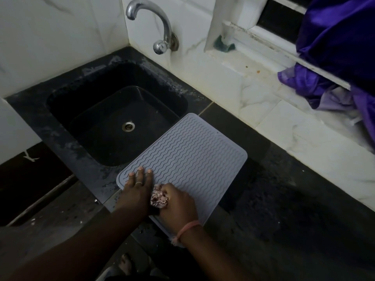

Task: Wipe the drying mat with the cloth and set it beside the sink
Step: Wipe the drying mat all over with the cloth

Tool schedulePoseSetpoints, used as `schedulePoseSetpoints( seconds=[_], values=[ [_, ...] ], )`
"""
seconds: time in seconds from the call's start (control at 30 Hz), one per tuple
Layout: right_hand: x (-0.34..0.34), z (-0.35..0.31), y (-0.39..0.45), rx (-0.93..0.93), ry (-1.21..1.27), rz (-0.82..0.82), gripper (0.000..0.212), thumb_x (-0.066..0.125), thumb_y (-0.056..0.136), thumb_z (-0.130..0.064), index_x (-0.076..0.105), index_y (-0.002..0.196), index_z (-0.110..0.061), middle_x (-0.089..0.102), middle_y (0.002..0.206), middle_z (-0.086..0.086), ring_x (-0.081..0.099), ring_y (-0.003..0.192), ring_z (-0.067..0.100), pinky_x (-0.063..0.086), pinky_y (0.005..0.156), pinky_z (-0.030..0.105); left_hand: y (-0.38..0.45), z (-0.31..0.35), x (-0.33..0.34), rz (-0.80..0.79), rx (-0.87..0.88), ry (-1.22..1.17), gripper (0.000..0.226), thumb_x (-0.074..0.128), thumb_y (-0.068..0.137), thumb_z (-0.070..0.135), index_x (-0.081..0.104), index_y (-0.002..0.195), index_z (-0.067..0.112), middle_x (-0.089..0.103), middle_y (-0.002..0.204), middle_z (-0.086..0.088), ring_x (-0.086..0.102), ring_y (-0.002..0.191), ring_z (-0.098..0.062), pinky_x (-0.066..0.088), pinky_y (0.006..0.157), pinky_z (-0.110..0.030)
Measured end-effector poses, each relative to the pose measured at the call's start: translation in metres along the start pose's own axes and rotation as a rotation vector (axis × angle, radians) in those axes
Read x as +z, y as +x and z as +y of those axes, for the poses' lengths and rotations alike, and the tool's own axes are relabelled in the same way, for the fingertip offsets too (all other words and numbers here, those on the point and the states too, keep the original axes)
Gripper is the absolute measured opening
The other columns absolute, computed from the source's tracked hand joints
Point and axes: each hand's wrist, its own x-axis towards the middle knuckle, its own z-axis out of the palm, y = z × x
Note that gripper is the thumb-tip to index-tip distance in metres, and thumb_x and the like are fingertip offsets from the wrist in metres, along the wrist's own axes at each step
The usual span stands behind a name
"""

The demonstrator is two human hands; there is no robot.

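Note:
A grey drying mat (190,157) with wavy ridges lies on the dark counter, its far left corner overhanging the black sink (60,94). My left hand (137,189) presses flat on the mat's near left corner, fingers straight. Beside it my right hand (178,201) grips a crumpled pink and white cloth (159,197) against the mat's near edge.
A chrome tap (162,27) juts from the tiled wall above the sink. Purple fabric (334,47) hangs over the window ledge at the right. A green sponge (222,45) sits on the ledge. Dark counter (284,199) stretches right of the mat.

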Motion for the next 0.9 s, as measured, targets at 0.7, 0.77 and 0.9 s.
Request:
schedulePoseSetpoints(
  seconds=[0.7, 0.77, 0.9],
  values=[
    [-0.05, 0.064, 0.071, -0.155, -0.078, -0.049, 0.033, 0.076, 0.078, -0.003, 0.06, 0.089, -0.03, 0.058, 0.091, -0.01, 0.056, 0.09, 0.013, 0.046, 0.075, 0.029, 0.005, -0.022, 0.003, -0.072, 0.032, -0.017, 0.138, 0.085, 0.075, 0.047, -0.025, 0.156, 0.029, -0.035, 0.159, 0.003, -0.023, 0.152, -0.029, 0.016, 0.126, -0.053],
    [-0.071, 0.075, 0.089, -0.136, -0.078, 0.006, 0.027, 0.073, 0.085, -0.007, 0.06, 0.09, -0.03, 0.059, 0.092, -0.009, 0.056, 0.09, 0.012, 0.044, 0.075, 0.026, 0.007, -0.024, 0.007, -0.069, 0.026, -0.028, 0.14, 0.086, 0.074, 0.048, -0.029, 0.152, 0.031, -0.038, 0.155, 0.004, -0.024, 0.151, -0.027, 0.016, 0.126, -0.053],
    [-0.119, 0.107, 0.129, -0.062, -0.126, 0.14, 0.019, 0.066, 0.086, -0.003, 0.064, 0.095, -0.02, 0.062, 0.099, 0.0, 0.063, 0.089, 0.018, 0.055, 0.071, 0.028, 0.005, -0.024, 0.007, -0.074, 0.019, -0.049, 0.142, 0.086, 0.071, 0.051, -0.028, 0.154, 0.031, -0.038, 0.156, 0.005, -0.028, 0.147, -0.024, 0.014, 0.125, -0.054]
  ],
)
